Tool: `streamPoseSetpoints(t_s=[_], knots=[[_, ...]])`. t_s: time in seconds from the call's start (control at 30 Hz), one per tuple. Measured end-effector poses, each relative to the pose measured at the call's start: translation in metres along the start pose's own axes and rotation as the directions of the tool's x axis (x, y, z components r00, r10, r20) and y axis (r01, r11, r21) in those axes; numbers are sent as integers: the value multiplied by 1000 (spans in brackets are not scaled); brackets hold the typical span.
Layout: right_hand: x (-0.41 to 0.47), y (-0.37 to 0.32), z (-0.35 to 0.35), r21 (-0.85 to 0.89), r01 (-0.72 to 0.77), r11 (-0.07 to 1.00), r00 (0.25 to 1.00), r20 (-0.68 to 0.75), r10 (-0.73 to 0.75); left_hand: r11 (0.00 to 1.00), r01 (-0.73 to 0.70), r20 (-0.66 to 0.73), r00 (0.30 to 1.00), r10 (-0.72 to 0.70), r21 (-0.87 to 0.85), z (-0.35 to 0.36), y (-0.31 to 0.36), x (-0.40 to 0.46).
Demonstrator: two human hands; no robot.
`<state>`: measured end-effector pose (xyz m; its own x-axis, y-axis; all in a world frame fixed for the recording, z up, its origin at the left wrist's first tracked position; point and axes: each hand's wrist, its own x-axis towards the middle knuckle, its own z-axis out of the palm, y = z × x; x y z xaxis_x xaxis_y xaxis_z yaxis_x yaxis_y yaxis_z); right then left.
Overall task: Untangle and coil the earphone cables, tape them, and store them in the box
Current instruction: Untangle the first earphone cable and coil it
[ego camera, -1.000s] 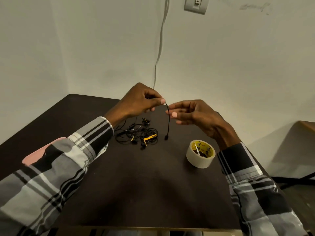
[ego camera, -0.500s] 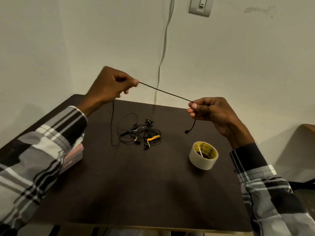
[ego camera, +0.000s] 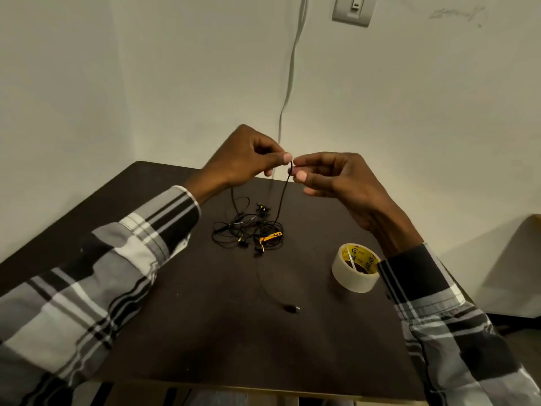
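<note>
Two hands meet above the far half of the table, fingertips almost touching — the left hand (ego camera: 246, 159) pinches a thin black earphone cable (ego camera: 281, 200) between thumb and forefinger, and the right hand (ego camera: 330, 180) pinches the same cable just beside it, its other fingers loosely curled. From that shared grip the cable hangs down to a tangled heap of earphone cables (ego camera: 248, 230) lying on the dark table (ego camera: 205, 332) directly beneath the hands; a yellow-and-black piece (ego camera: 270, 237) shows among the black strands. One strand runs out of the heap toward the near edge and ends in a small plug (ego camera: 291, 309) lying flat on the tabletop, well apart from the tangle. To the right of the heap, near the right wrist, a roll of clear tape (ego camera: 355, 272) with a yellow printed core lies flat — partly overlapped by the plaid sleeve (ego camera: 439, 312). Both forearms wear the same grey, white and black plaid. Behind the table a pale wall (ego camera: 146, 83) carries a thin light cord (ego camera: 289, 83) running down it and a wall switch (ego camera: 352, 10) near the top.
</note>
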<state>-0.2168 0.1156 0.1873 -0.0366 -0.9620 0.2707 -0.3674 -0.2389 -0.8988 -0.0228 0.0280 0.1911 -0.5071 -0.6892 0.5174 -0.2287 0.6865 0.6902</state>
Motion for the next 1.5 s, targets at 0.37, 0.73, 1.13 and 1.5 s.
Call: streamPoseSetpoints(t_s=[0.37,0.73,1.13,1.5], knots=[[2,5,-20,-16,86,996,946,-313,-87,998,27,-104,994,-32,-51,-26,-9,-6],[4,28,-38,-230,-82,970,949,-316,5,993,78,-223,970,-97,-91,-52,-39,-21],[12,-12,25,-341,205,918,963,-101,-252,997,4,-27,1000,-6,-82,-7,-4,-16],[7,19,-47,-265,69,962,848,-492,-197,991,50,-200,977,-75,-125,-49,-22,-28]])
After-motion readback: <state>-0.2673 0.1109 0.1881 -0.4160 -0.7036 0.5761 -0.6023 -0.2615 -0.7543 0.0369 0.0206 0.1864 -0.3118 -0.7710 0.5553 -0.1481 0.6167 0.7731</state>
